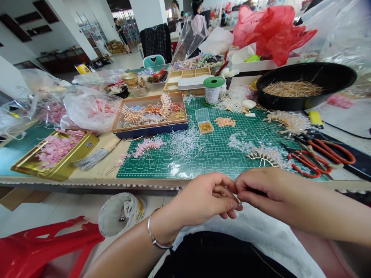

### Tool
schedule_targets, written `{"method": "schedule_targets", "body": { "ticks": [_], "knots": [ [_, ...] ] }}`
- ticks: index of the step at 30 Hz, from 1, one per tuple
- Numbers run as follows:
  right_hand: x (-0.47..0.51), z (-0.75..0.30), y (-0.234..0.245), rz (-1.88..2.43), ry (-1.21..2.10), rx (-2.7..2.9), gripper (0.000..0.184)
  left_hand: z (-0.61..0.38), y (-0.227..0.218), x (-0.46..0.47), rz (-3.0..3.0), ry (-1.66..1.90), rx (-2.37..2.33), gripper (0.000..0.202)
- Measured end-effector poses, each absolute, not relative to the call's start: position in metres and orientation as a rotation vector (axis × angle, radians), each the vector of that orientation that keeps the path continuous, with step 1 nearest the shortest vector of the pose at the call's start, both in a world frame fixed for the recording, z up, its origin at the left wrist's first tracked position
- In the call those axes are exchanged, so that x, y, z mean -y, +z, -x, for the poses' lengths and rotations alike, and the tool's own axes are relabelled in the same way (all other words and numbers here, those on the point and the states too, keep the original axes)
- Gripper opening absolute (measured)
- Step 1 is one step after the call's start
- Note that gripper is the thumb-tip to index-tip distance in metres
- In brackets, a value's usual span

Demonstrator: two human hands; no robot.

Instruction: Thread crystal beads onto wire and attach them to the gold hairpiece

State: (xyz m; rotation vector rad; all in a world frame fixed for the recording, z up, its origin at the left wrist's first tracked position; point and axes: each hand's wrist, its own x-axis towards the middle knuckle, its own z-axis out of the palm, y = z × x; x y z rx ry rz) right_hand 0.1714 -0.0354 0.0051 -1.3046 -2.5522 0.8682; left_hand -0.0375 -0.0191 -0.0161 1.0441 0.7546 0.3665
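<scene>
My left hand (214,197) and my right hand (261,189) meet in front of the table's near edge, fingertips together. Both are closed in a pinch. A tiny clear bit glints between the fingertips; what it is I cannot make out. Just beyond lies the green cutting mat (214,162). On it sit a pile of clear beads (185,143), a small open box of gold beads (205,126), peach-coloured pieces (225,122) and a pink beaded hair comb (147,145). Beyond my right hand rests a clear beaded comb (265,156).
Red-handled pliers (307,164) and scissors (333,150) lie at the right, below a black bowl (307,85) of thin gold pins. Left are a gold tin (58,154) of pink flowers and a cardboard box (150,112). A bucket (118,216) and red stool (52,247) stand on the floor.
</scene>
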Motion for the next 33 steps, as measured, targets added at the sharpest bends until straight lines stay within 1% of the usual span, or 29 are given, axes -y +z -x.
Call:
{"method": "schedule_targets", "body": {
  "ticks": [3,6,9,12,15,16,18,20,22,26,28,30,33],
  "knots": [
    [0.036,-0.165,0.007,1.331,0.913,2.456,0.027,0.038,-0.017,0.018,-1.029,0.377,-0.748,0.019],
    [0.038,-0.16,0.007,1.429,0.968,2.265,0.027,0.039,-0.019,0.017,-0.965,0.433,-0.729,0.033],
    [0.046,-0.156,0.004,1.51,0.916,2.032,0.026,0.041,-0.02,0.015,-0.895,0.534,-0.73,0.043],
    [0.061,-0.152,-0.005,1.582,0.897,1.888,0.026,0.042,-0.019,0.014,-0.873,0.641,-0.753,0.042],
    [0.077,-0.146,-0.019,1.604,1.11,1.872,0.014,0.042,-0.018,0.014,-0.877,0.715,-0.763,0.036],
    [0.081,-0.144,-0.023,1.613,1.173,1.855,0.013,0.042,-0.017,0.014,-0.88,0.729,-0.767,0.034],
    [0.085,-0.141,-0.029,1.641,1.201,1.843,0.02,0.041,-0.017,0.015,-0.889,0.747,-0.775,0.031],
    [0.087,-0.14,-0.031,1.649,1.072,1.905,0.024,0.04,-0.017,0.017,-0.893,0.765,-0.778,0.031],
    [0.087,-0.14,-0.032,1.589,0.848,2.041,0.022,0.04,-0.017,0.018,-0.883,0.782,-0.771,0.031],
    [0.09,-0.139,-0.038,1.4,0.32,2.313,0.04,0.041,-0.016,0.02,-0.822,0.831,-0.759,0.032],
    [0.092,-0.138,-0.041,1.326,0.137,2.452,0.041,0.041,-0.014,0.021,-0.783,0.856,-0.762,0.033],
    [0.094,-0.137,-0.042,1.278,0.049,2.57,0.04,0.041,-0.012,0.022,-0.749,0.88,-0.769,0.033],
    [0.096,-0.137,-0.038,1.221,0.037,2.638,0.04,0.042,-0.01,0.021,-0.722,0.906,-0.77,0.035]
  ]
}}
